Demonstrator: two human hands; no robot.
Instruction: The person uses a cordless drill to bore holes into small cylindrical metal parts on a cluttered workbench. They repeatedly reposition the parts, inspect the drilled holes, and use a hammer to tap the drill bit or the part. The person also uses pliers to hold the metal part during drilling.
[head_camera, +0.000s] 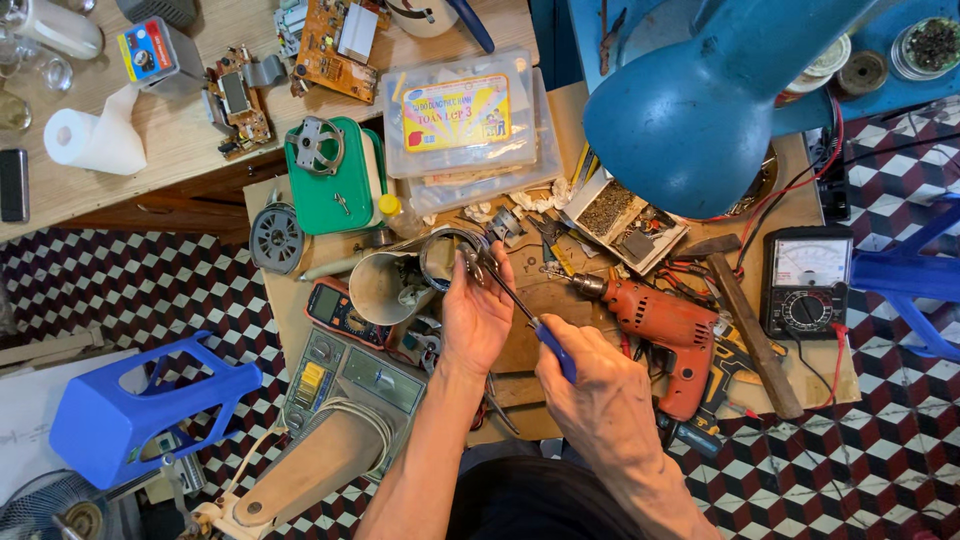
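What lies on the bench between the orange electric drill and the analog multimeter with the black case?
In the head view, a hammer with a wooden handle lies slanted between the orange drill and the black multimeter, among red wires.

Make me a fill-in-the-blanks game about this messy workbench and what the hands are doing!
1. The right hand holds a screwdriver with a ____ handle.
2. The left hand grips a shiny ____ part.
3. The electric drill lying beside the hands is ____ in colour.
4. The big lamp shade above the bench is ____.

Missing words: blue; metal; orange; blue
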